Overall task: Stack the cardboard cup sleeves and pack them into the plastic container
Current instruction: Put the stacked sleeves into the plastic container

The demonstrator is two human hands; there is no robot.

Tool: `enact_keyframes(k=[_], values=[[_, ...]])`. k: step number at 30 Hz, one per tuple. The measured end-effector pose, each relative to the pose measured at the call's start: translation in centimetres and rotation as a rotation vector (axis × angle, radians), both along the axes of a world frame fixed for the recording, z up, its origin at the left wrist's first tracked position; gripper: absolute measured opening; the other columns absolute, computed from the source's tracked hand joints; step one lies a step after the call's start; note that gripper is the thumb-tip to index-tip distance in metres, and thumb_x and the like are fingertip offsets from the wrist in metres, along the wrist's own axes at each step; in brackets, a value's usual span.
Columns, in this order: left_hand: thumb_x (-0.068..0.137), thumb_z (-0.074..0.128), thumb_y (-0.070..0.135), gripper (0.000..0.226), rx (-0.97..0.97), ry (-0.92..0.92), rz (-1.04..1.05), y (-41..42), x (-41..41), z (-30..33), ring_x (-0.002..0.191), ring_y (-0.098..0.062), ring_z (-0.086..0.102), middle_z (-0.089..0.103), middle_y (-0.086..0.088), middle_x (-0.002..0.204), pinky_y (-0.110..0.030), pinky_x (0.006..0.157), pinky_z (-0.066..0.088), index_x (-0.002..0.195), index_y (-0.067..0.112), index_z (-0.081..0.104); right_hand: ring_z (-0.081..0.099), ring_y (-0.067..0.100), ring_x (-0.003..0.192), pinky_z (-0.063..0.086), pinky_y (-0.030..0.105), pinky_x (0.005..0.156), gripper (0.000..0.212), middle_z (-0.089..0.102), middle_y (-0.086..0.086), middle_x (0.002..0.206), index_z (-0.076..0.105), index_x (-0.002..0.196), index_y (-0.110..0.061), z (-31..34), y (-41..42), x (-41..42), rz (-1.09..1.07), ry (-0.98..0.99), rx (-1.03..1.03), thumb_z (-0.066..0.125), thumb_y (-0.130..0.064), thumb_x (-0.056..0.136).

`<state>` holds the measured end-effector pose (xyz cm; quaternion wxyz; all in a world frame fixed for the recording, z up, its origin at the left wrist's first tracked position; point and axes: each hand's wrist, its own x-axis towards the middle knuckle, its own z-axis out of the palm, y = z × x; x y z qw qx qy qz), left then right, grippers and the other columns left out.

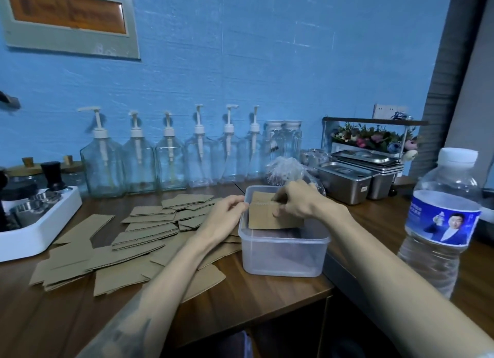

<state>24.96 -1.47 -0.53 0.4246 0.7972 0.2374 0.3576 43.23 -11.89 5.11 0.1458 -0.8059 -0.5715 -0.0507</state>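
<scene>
A clear plastic container stands on the wooden counter near its right front corner. Above its opening I hold a small stack of brown cardboard sleeves, tilted on edge and partly inside the container. My left hand pinches the stack's left end. My right hand grips its top and right side, thumb on the front face. Several loose flat sleeves lie spread over the counter to the left of the container, some overlapping in rough piles.
A white tray with metal cups sits at the left. Several glass pump bottles line the blue wall. Steel pans and a plastic bag stand behind the container. A water bottle rises at the right.
</scene>
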Motion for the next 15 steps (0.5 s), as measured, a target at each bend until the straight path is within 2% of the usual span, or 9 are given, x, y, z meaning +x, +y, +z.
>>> enact_keyframes(k=[2,5,10,15], values=[[0.096,0.053,0.025,0.025,-0.002,-0.009,-0.002,-0.08,-0.04,-0.04,0.108,-0.001,0.061,0.067,0.018,0.111,-0.03,0.098,0.047,0.117,0.025,0.068,0.057,0.022,0.113,0.041,0.045,0.102,0.037,0.067,-0.002,0.117,0.07,0.108,-0.028,0.06,0.13,0.18,0.013,0.041,0.031,0.081,-0.035,0.073],[0.096,0.053,0.023,0.023,-0.002,-0.014,-0.011,-0.11,-0.03,-0.12,0.106,0.001,0.062,0.068,0.02,0.11,-0.031,0.1,0.048,0.113,0.029,0.068,0.058,0.021,0.11,0.046,0.043,0.098,0.033,0.065,-0.002,0.113,0.066,0.1,-0.03,0.11,0.34,0.49,0.033,0.076,0.032,0.083,-0.03,0.071],[0.096,0.053,0.025,0.027,-0.006,-0.005,-0.002,0.03,0.01,-0.13,0.109,-0.004,0.062,0.069,0.014,0.115,-0.035,0.102,0.047,0.119,0.022,0.068,0.059,0.021,0.105,0.048,0.039,0.095,0.034,0.061,-0.002,0.11,0.063,0.095,-0.032,0.03,0.62,0.75,0.035,0.047,0.006,0.084,-0.033,0.069],[0.096,0.055,0.031,0.029,-0.004,0.014,0.017,-0.03,-0.26,-0.01,0.11,-0.004,0.059,0.065,0.012,0.117,-0.026,0.095,0.046,0.122,0.022,0.064,0.059,0.02,0.106,0.047,0.041,0.097,0.039,0.061,-0.005,0.106,0.065,0.101,-0.029,0.11,0.61,0.76,0.042,0.06,0.011,0.085,-0.031,0.068]])
